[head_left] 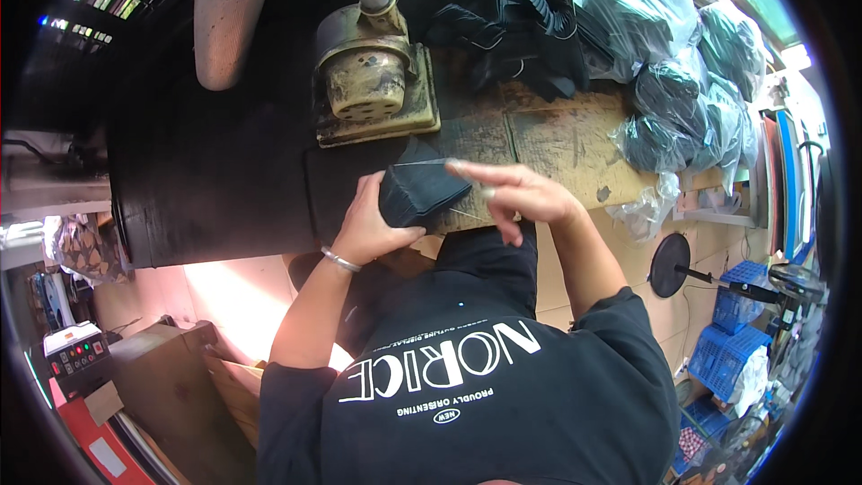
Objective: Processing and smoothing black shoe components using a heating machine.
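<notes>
My left hand (366, 223) is wrapped round the near left side of a thick stack of dark, flat pieces (424, 187), gripping it at the front edge of the worktable. The pieces look like cut sheets of fabric or leather; I cannot tell which. A thin, pale rubber band (420, 162) lies across the top of the stack and is drawn out to the right. My right hand (523, 196) holds its stretched end, index finger extended and the other fingers curled. Another pale strand shows at the stack's lower right corner.
A worn, cream-coloured machine head (366, 90) on a metal post stands behind the stack, beside a pale cylinder (232, 22). Black pieces (530, 27) and filled clear plastic bags (669, 81) crowd the table's far right. Blue crates (729, 355) stand at right, a control box (76, 355) at left.
</notes>
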Motion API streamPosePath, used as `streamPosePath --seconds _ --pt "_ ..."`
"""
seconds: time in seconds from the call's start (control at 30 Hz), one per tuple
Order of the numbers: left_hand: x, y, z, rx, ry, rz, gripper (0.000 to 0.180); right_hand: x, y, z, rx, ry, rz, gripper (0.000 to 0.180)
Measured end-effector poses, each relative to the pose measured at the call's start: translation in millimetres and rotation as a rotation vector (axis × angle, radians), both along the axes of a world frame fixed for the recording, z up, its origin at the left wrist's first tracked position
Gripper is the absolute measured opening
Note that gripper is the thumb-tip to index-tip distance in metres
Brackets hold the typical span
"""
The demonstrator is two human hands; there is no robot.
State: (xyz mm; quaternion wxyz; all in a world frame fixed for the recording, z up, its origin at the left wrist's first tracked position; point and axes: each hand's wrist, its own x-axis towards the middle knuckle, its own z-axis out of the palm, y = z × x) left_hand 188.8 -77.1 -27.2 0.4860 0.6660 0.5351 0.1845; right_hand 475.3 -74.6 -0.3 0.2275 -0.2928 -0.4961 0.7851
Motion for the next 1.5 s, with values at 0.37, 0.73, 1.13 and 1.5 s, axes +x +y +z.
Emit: streamPosePath --seconds 0.37,0.73,1.13,1.5 --pt "10 -6 -16 0.301 0.464 -0.003 0.110 -83 -6 -3 0.051 -0.151 0.107 0.055" --pt "-5 -9 -36 0.312 0.311 0.023 0.121 -96 -25 6 0.221 -0.291 0.273 0.055" --pt "0 -2 -24 -0.158 -0.255 0.422 0.087 -74 -79 14 0.688 0.446 -0.131 0.047" --pt "34 -48 -6 0.540 0.063 0.354 0.103 -64 -64 -60 -0.248 0.188 -0.759 0.112"
